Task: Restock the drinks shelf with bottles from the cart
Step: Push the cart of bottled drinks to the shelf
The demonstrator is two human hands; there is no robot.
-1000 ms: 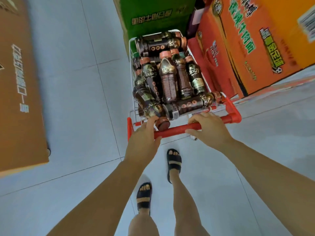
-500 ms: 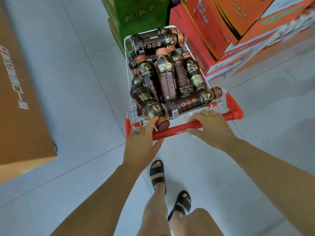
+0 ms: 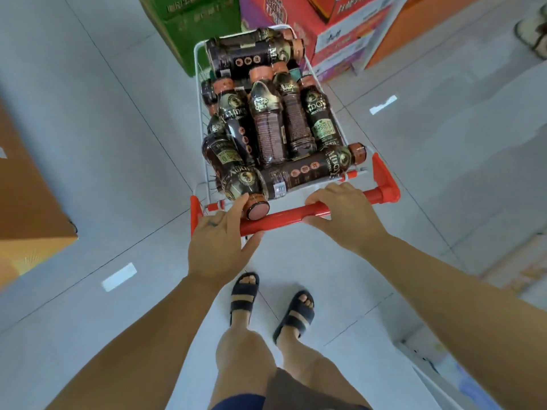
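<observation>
A small white wire cart (image 3: 197,113) with a red handle bar (image 3: 284,218) stands in front of me, piled with several dark coffee bottles (image 3: 268,128) with brown caps. My left hand (image 3: 220,244) grips the left end of the bar, its forefinger lying against the nearest bottle (image 3: 245,184), whose cap juts over the bar. On the right part of the bar, my right hand (image 3: 344,216) curls its fingers over the top. No drinks shelf is in view.
Stacked cartons stand ahead of the cart: a green one (image 3: 195,22), red and orange ones (image 3: 334,28). A brown carton (image 3: 26,208) sits at the left. Light floor tiles (image 3: 118,128) lie all around. A white shelf edge (image 3: 429,371) shows at the lower right.
The cart has rolled forward and turned a little to the right past the cartons. My feet have stepped along. Both hands have kept their hold on the bar.
</observation>
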